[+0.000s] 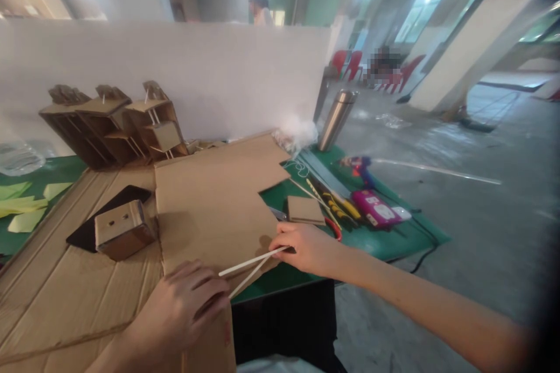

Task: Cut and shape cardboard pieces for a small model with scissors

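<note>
My right hand (301, 247) is closed in a pinch on a thin white stick (249, 263), whose free end points left above the cardboard. A second thin stick (248, 280) slants below it, its near end between the thumb and fingers of my left hand (188, 297). The far end of that stick meets the first one close to my right fingertips. Under both hands lies a large flat cardboard sheet (210, 198). Left of it, a small cardboard box (125, 227) with two holes rests on a black flat piece (85, 236).
Cardboard structures (118, 128) stand at the back left. On the green table (271, 288) at right are a cardboard square (304, 210), red-handled scissors (335, 228), yellow-black tools (336, 207), a magenta power strip (376, 210), a glue gun (359, 166) and a steel bottle (336, 119).
</note>
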